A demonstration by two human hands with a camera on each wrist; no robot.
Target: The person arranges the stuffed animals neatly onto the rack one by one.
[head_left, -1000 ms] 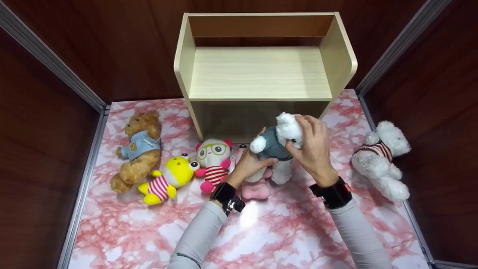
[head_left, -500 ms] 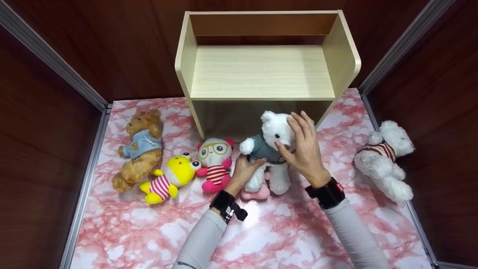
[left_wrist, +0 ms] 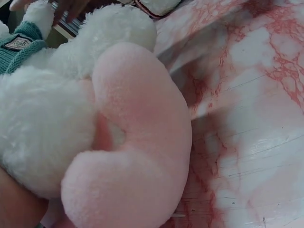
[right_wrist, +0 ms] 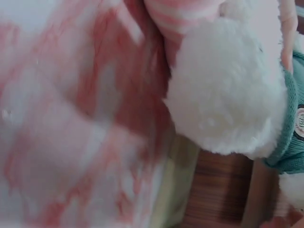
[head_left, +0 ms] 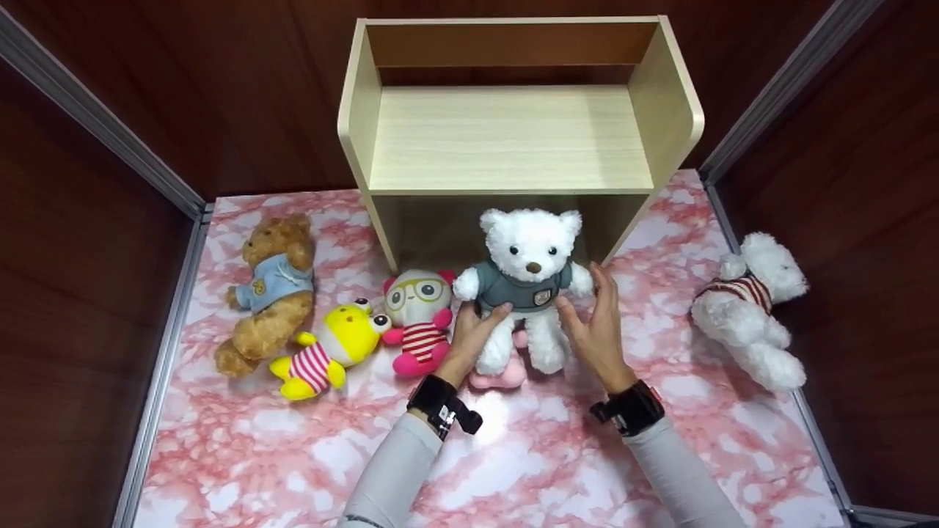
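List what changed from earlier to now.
The green-shirted white teddy bear swung from leaning right to upright, facing the head camera. The right hand released its head and moved down to its side. The left hand still holds it; the brown bear, yellow frog and shelf stayed put.

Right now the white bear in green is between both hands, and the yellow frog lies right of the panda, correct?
No, the yellow frog lies left of the panda, as the head view shows; the white bear in green is between the left hand and right hand.
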